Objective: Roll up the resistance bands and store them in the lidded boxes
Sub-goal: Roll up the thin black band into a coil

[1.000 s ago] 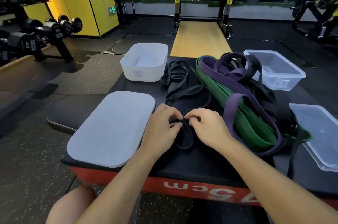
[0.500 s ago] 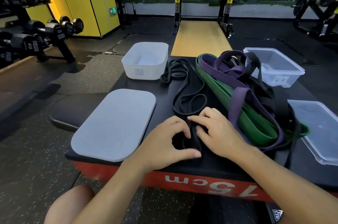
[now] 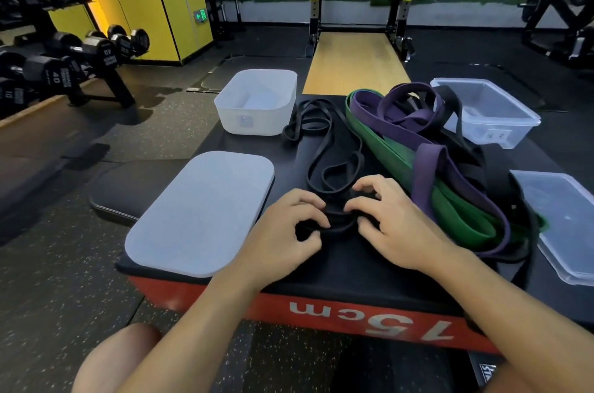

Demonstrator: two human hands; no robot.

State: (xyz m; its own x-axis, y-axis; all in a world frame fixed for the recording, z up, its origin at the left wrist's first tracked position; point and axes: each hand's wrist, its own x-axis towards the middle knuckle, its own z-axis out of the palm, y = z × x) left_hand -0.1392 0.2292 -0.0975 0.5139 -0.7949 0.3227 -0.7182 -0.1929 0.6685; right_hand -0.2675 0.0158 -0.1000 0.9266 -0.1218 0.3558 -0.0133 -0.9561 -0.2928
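Gym table [image 3: 337, 270] | left hand [image 3: 283, 232], right hand [image 3: 398, 228]: fingers [image 3: 308, 203] curled, pinching black band [image 3: 334, 164] to start roll | boxes [image 3: 257, 118] lidless, waiting

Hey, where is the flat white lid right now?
In the head view the flat white lid lies on the left of the black platform, nearer than the open white box and just left of the left hand.

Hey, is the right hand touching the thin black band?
Touching. In the head view the right hand pinches the thin black band at its rolled end.
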